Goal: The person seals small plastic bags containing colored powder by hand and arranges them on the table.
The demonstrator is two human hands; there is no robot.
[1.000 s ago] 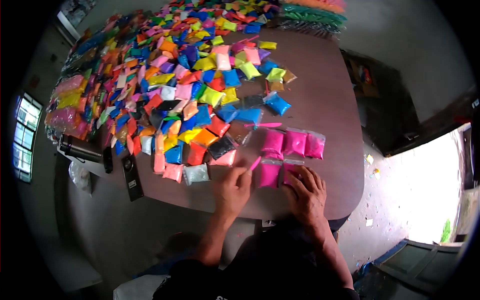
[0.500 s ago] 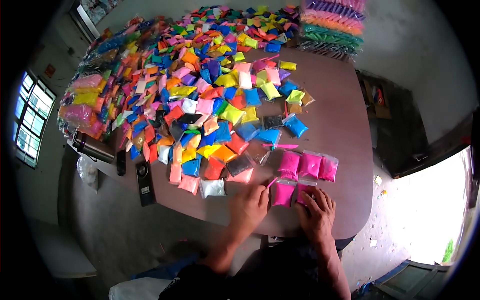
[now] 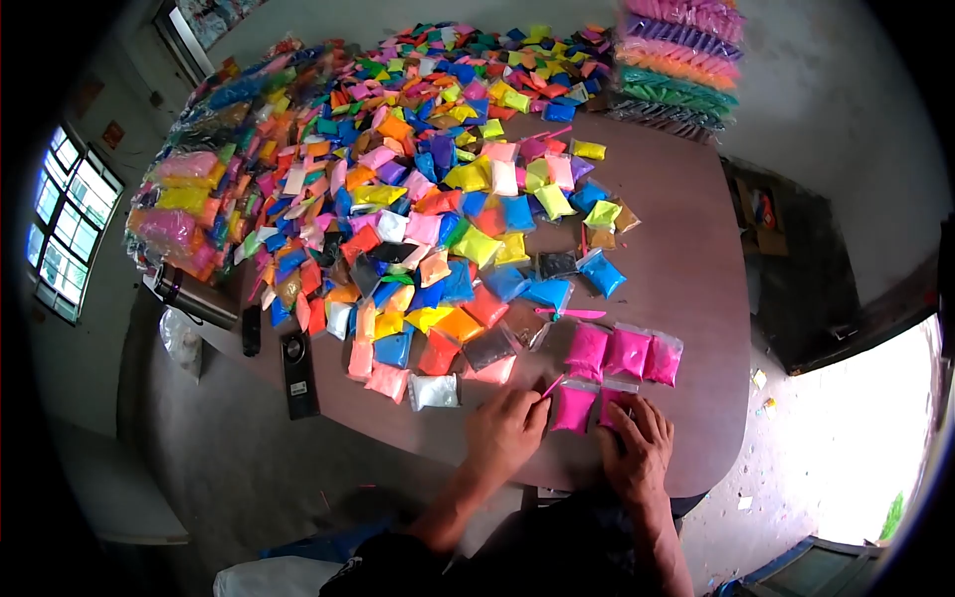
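My left hand (image 3: 503, 435) is closed around a thin pink plastic stick (image 3: 553, 385), whose tip sticks out past the fingers. Just right of it lies a bright pink packet (image 3: 573, 407) in a clear bag. My right hand (image 3: 642, 444) has its curled fingers and thumb on another pink packet (image 3: 614, 400), partly covering it. Above these two, a row of three similar packets lies flat, with one pink packet (image 3: 628, 351) in the middle. A pink plastic tool (image 3: 571, 313) rests on the table beyond that row.
A large heap of many-coloured packets (image 3: 418, 204) covers the left and far side of the brown table (image 3: 686, 259). Bundles of coloured tools (image 3: 676, 65) are stacked at the far right. A dark flask (image 3: 204, 298) and a black device (image 3: 297, 374) lie along the left edge.
The whole view has shifted, so the table and packets appear slightly lower and to the right. Both hands keep nearly the same place and grip among the pink packets.
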